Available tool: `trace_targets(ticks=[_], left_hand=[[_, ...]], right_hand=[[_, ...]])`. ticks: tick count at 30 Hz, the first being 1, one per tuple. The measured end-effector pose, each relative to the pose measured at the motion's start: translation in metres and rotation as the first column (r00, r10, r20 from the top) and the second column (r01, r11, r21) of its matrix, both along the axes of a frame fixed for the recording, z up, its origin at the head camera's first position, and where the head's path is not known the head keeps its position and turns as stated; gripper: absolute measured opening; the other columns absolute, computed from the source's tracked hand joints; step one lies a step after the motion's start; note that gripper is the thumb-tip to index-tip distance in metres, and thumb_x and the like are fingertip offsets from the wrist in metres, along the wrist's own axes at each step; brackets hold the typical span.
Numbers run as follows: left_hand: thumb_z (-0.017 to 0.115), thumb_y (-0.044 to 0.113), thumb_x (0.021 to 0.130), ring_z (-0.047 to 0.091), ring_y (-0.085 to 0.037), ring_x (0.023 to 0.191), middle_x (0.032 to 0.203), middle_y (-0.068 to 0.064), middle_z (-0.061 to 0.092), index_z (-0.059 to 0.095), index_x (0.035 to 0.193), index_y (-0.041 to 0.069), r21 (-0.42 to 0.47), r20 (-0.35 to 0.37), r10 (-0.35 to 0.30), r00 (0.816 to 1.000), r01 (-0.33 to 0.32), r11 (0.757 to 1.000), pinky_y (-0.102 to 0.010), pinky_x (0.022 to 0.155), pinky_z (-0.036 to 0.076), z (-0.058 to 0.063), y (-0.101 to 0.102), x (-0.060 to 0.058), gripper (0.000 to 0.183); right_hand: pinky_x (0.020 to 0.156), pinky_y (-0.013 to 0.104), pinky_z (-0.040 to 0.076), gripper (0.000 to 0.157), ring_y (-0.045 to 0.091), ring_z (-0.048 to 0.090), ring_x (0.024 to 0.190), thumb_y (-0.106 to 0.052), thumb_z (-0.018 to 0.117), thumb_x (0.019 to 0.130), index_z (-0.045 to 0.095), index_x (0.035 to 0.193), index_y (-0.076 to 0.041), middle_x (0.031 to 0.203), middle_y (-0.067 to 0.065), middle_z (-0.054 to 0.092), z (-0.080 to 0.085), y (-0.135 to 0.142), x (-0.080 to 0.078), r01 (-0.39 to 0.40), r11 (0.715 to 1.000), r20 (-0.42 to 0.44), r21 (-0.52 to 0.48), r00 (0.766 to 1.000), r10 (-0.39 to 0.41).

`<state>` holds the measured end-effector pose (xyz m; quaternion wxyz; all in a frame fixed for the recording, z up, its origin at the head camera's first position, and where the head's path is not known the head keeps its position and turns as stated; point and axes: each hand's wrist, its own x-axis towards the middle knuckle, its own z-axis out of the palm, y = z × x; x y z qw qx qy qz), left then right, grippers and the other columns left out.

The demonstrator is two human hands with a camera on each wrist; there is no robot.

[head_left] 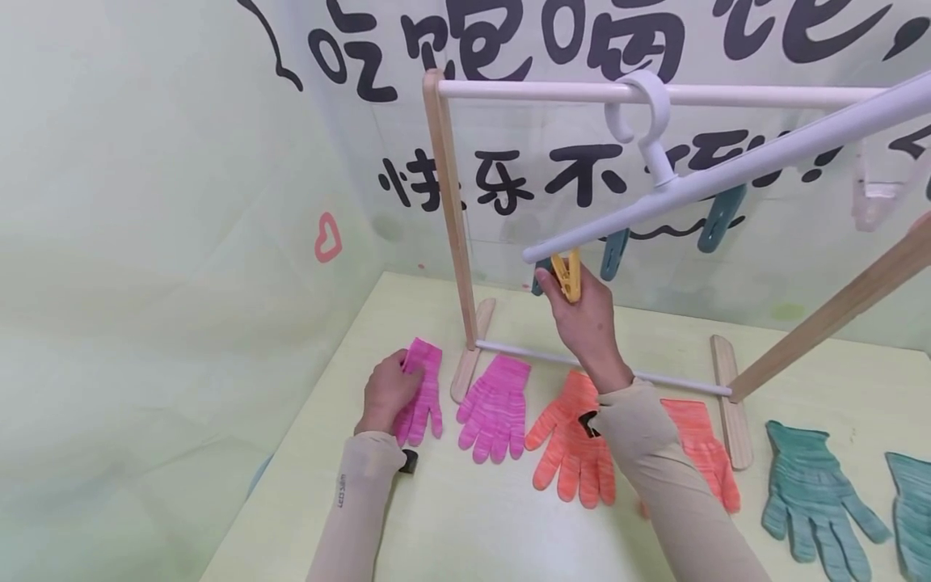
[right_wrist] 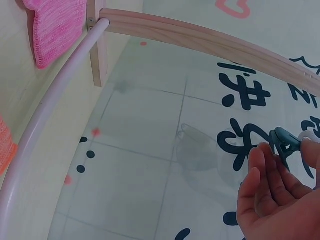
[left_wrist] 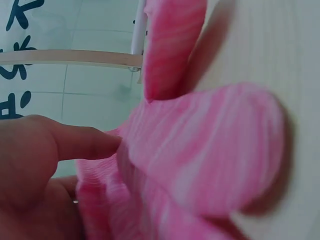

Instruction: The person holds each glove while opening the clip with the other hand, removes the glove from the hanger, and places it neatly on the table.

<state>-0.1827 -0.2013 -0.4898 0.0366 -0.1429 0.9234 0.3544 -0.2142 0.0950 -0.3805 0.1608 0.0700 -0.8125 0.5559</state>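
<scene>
My left hand pinches the cuff end of the leftmost pink glove at the table's left side. In the left wrist view, the thumb lies on the pink knit and the other fingers are partly hidden. Up at the left end of the white hanger, my right hand holds a teal clothespin between thumb and fingers. A yellow clothespin shows at the same hand in the head view; its contact with the fingers is unclear. The hanger's hook goes over the white rod.
A second pink glove, an orange glove, another orange glove partly behind the right sleeve, and green gloves lie in a row. A rack with wooden posts stands behind them. More teal clothespins hang from the hanger.
</scene>
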Motion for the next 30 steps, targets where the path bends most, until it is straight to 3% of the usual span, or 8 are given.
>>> trace_targets(ticks=[3,6,8,14,18,22,24,30], left_hand=[[0.061,0.024,0.102,0.067,-0.032,0.1,0.124,-0.021,0.07,0.055,0.143,0.005,0.007,0.016,-0.007,1.0,0.007,1.0,-0.046,0.087,0.058,-0.0012,-0.0003,0.0002,0.046],[0.062,0.022,0.101,0.062,-0.04,0.129,0.148,-0.023,0.059,0.043,0.155,0.005,0.045,0.021,-0.003,1.0,0.002,0.999,-0.055,0.109,0.052,-0.0024,-0.001,-0.001,0.059],[0.062,0.02,0.1,0.056,-0.042,0.138,0.154,-0.023,0.053,0.039,0.158,0.006,0.068,0.015,0.0,1.0,-0.001,0.998,-0.057,0.115,0.047,-0.0028,-0.0017,-0.0021,0.064],[0.068,0.017,0.097,0.055,-0.045,0.136,0.153,-0.025,0.051,0.034,0.16,0.007,-0.032,-0.001,-0.049,0.999,0.049,0.998,-0.059,0.114,0.047,-0.0011,-0.0046,-0.0018,0.073],[0.072,0.017,0.094,0.057,-0.047,0.132,0.153,-0.026,0.047,0.032,0.163,0.017,-0.089,-0.006,-0.107,0.994,0.106,0.99,-0.062,0.11,0.049,0.0018,-0.0048,0.0017,0.08],[0.072,0.018,0.095,0.054,-0.05,0.133,0.156,-0.025,0.042,0.04,0.161,0.025,-0.111,0.0,-0.162,0.987,0.161,0.981,-0.063,0.108,0.05,0.004,-0.0033,0.005,0.074],[0.072,0.02,0.095,0.052,-0.052,0.135,0.157,-0.024,0.041,0.046,0.158,0.025,-0.138,-0.001,-0.177,0.984,0.176,0.975,-0.064,0.108,0.049,0.0029,-0.0028,0.0058,0.067],[0.075,0.024,0.094,0.051,-0.056,0.134,0.16,-0.023,0.042,0.057,0.15,0.026,-0.197,-0.028,-0.186,0.982,0.177,0.964,-0.068,0.109,0.047,-0.004,-0.0001,0.0054,0.059]], right_hand=[[0.068,0.034,0.036,0.035,0.026,0.047,0.075,-0.039,0.066,0.103,0.059,0.104,-0.004,0.079,0.007,0.047,0.0001,0.0,0.0,-0.001,1.0,0.009,0.003,1.0,0.001],[0.067,0.034,0.035,0.037,0.026,0.046,0.074,-0.041,0.065,0.102,0.059,0.102,-0.004,0.078,0.006,0.045,-0.0006,0.0006,-0.0004,0.006,1.0,0.019,0.009,1.0,-0.006],[0.067,0.034,0.035,0.038,0.026,0.045,0.074,-0.042,0.065,0.102,0.058,0.101,-0.004,0.078,0.007,0.045,-0.001,0.001,-0.0007,0.01,1.0,0.024,0.01,1.0,-0.01],[0.069,0.035,0.036,0.038,0.026,0.047,0.077,-0.041,0.065,0.103,0.059,0.104,-0.003,0.08,0.007,0.047,-0.0022,0.0015,-0.0009,0.005,1.0,0.016,0.008,1.0,-0.005],[0.068,0.034,0.035,0.037,0.026,0.046,0.076,-0.04,0.065,0.103,0.058,0.104,-0.003,0.08,0.007,0.046,-0.0028,0.0015,-0.0005,0.007,1.0,0.009,0.002,1.0,-0.007],[0.067,0.033,0.036,0.036,0.026,0.047,0.076,-0.038,0.065,0.103,0.058,0.109,-0.003,0.081,0.008,0.047,-0.0034,0.0014,-0.0011,0.007,1.0,0.002,-0.007,1.0,-0.007],[0.066,0.03,0.039,0.036,0.026,0.05,0.076,-0.036,0.064,0.104,0.06,0.115,-0.002,0.086,0.011,0.056,-0.0035,0.0008,-0.0016,0.013,1.0,-0.003,-0.001,1.0,-0.013],[0.086,0.034,0.05,0.03,0.03,0.066,0.1,-0.029,0.061,0.106,0.064,0.123,-0.004,0.111,0.016,0.071,-0.006,-0.0014,-0.0021,0.015,0.999,-0.031,-0.036,0.999,-0.016]])
